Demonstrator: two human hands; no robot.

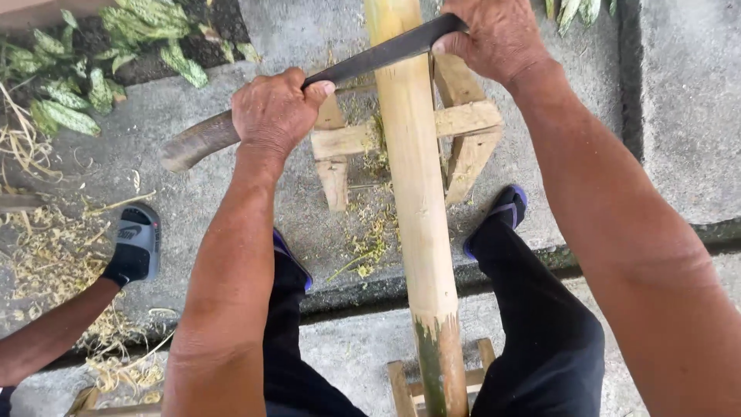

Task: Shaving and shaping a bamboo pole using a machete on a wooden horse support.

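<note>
A long pale bamboo pole [417, 193] lies away from me across two wooden trestles [463, 131], with green skin left at its near end. A dark-bladed knife [363, 62] with a curved wooden handle lies crosswise on the pole. My left hand [274, 112] grips the handle end. My right hand [498, 35] holds the blade's far tip, pressing it on the pole. My legs in black trousers straddle the pole.
Concrete ground with bamboo shavings [54, 255] at left and beneath the pole. Another person's leg and sandalled foot [135, 247] are at the left. Green leaves [100, 62] lie at top left. A gutter groove [370, 289] crosses the ground.
</note>
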